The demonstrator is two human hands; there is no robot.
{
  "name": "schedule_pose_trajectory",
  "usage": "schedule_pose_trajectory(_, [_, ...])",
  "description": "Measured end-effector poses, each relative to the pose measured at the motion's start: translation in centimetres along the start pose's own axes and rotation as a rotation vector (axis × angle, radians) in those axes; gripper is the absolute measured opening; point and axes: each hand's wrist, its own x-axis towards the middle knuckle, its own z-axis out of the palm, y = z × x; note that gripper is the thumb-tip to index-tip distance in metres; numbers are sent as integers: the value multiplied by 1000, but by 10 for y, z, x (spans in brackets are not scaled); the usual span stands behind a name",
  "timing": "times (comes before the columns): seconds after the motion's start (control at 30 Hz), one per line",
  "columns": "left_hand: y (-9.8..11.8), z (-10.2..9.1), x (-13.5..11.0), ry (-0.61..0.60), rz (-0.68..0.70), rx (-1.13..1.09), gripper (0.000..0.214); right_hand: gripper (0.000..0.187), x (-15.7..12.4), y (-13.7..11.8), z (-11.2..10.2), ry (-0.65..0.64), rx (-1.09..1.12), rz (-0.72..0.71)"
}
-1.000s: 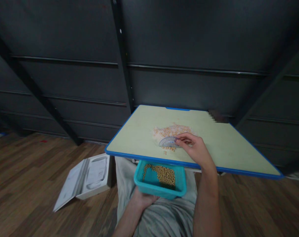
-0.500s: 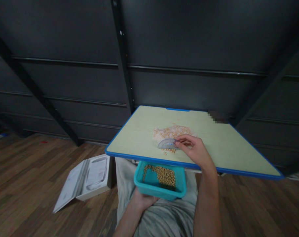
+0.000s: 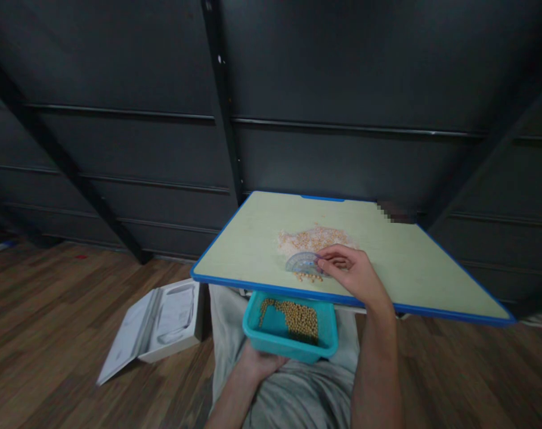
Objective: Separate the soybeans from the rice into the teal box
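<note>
one clear protractor (image 3: 301, 261) is pinched in the grip of the right hand (image 3: 358, 277), beside loose beans (image 3: 309, 277) on the counter (image 3: 253, 250). a teal basket (image 3: 288, 350) is clasped from below by the left hand (image 3: 257, 360).

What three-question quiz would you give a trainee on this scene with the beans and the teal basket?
1. True or false: the right hand holds the clear semicircular plastic protractor against the pale green blue-edged table.
2. Where is the teal plastic basket of tan beans? A: on top of the table. B: below the table's near edge, held by the left hand. C: on a chair.
3. Fill in: the white open box lies on the wooden ____.
Key: 1 true; 2 B; 3 floor.
</note>
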Motion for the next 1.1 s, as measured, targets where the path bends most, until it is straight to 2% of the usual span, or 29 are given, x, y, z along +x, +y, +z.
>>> schedule_pose_trajectory(0.3, [-1, -6, 3, -49, 2, -32, 68, 15, -2, -2, -1, -55, -6, -6])
schedule_pose_trajectory(0.53, [-1, -4, 2, 0, 10, 6, 67, 15, -2, -1, 0, -53, 7, 13])
schedule_pose_trajectory(0.7, [-1, -6, 2, -42, 11, -19, 67, 15, -3, -1, 0, -70, 24, 22])
schedule_pose_trajectory(0.87, [-1, -7, 0, 38, 4, -14, 66, 14, -3, 0, -1, -92, 3, 25])
schedule_pose_trajectory(1.1, [-1, -8, 3, 3, -15, -56, 67, 13, -4, 1, -1, -120, 3, 17])
